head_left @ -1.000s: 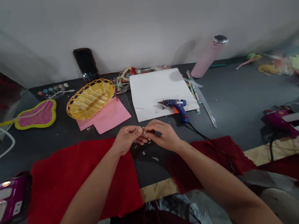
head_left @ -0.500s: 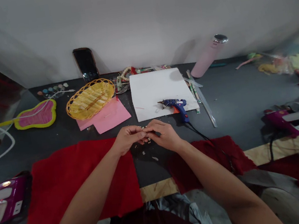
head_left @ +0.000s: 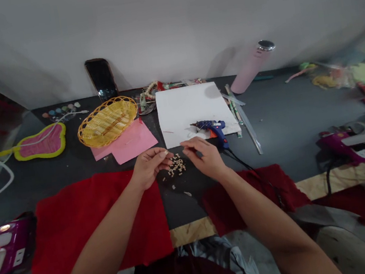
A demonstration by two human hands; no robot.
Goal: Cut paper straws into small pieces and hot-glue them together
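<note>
My left hand is closed in a pinch, thumb against fingers, with a small pale piece showing at the fingertips. To its right, my right hand is open, its thumb and bent fingers apart and nothing visible between them. A loose pile of small beige pieces lies on the dark table between the two hands. Just beyond my right hand, a blue glue gun rests partly on a white sheet.
Pink paper lies under a yellow woven basket. Red cloths cover parts of the front edge. A phone leans on the wall, and a pink bottle stands at the back. Clear sticks lie beside the sheet.
My hands have moved apart from each other, where before their fingertips met over the pile. The beige pieces between them now show more fully.
</note>
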